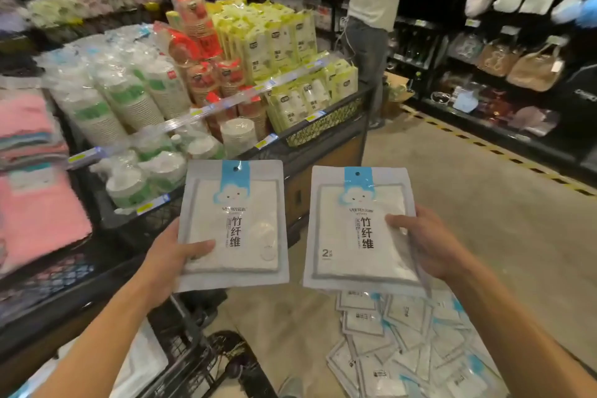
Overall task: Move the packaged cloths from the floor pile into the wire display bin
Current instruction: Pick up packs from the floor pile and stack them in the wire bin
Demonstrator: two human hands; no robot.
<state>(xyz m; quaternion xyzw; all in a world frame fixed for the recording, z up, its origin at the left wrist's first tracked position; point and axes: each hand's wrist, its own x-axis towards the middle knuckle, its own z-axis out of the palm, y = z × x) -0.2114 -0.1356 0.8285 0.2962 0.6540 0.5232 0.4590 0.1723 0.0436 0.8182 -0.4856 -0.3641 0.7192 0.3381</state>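
The left hand (168,255) is closed on the lower left edge of one packaged cloth (233,224), thumb lying across its front and fingers hidden behind, holding the pack upright and facing the camera. The right hand (429,244) grips a second packaged cloth (358,229) at its right edge in the same way, thumb pressed on the front; this pack may be more than one stacked together, though the edges are too blurred to be sure. The two packs sit side by side at about the same height, close but not touching, each with a blue header tab and a small cloud face above the white folded cloth. Below the right hand, the floor pile (410,349) of matching packs lies spread loosely on the concrete floor (484,220). At lower left a black wire display bin (190,342) shows its mesh wall and rim, with a white pack (142,365) visible inside it. Behind the held packs stands a display of wrapped paper cups (129,97) and yellow-green packages (274,42), and another person (374,10) stands at the shelves beyond
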